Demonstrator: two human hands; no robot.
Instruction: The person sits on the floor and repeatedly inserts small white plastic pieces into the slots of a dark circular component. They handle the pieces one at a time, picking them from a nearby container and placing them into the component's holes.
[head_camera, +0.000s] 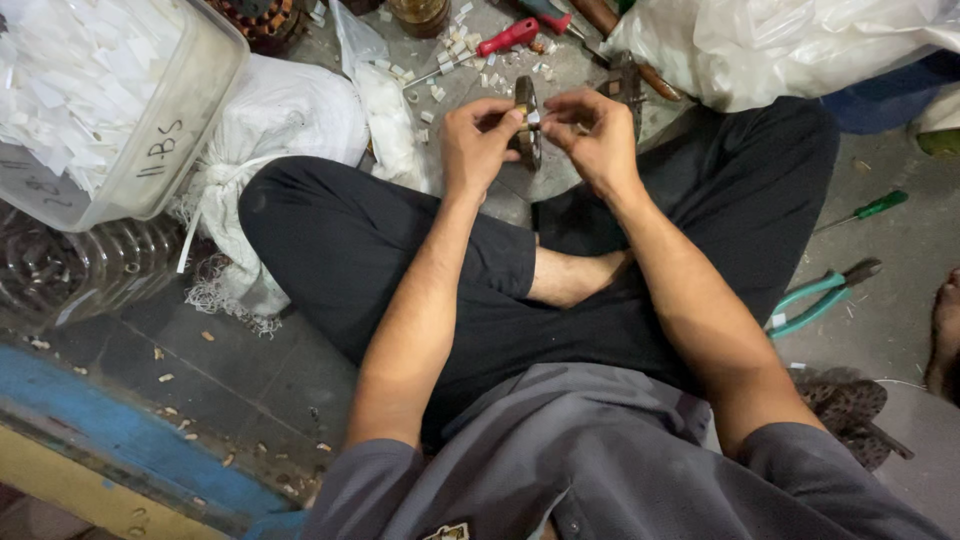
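I sit cross-legged on the floor in dark trousers. A dark metal ring-shaped part (527, 128) stands on edge in front of my knees. My left hand (475, 143) grips its left side, thumb and fingers pinched at the rim. My right hand (593, 135) is at its right side, fingertips pinching a small white slip (534, 118) at the ring's top edge. Small white paper pieces (462, 47) lie scattered on the floor just beyond the ring.
A clear plastic tub (150, 160) of white slips sits upper left beside a tied white sack (275, 115). A red-handled screwdriver (505, 38) lies beyond the ring. Green pliers (815, 297) and a green screwdriver (870, 208) lie at right. Another person's foot (945, 330) shows at the right edge.
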